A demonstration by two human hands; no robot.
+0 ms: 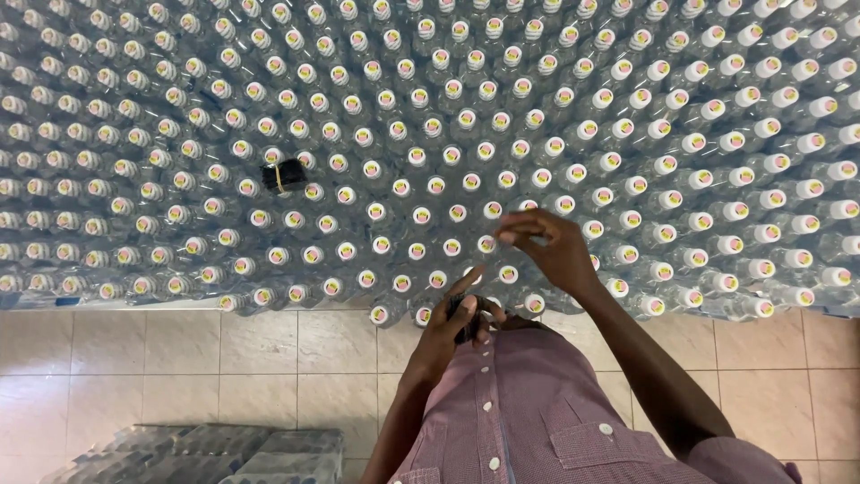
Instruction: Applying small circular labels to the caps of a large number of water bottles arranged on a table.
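Nearest, the left hand [448, 324] was curled around a small dark object [468, 315] held against the checked shirt [528, 403], forefinger lifted, seemingly keeping it handy. Just beyond, the right hand [548, 249] hovered with fingertips pinched over a bottle cap [486, 244]; what it pinched I couldn't tell. Farther left, a black bundle [284, 175] rested on the packed bottles [430, 125].

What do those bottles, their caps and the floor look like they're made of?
The bottles look like clear, glossy plastic: you can see through them and they catch glints of light. Their caps seem to be opaque white plastic with coloured tops. The floor appears to be glazed beige ceramic tile, judging by its grout lines and soft sheen.
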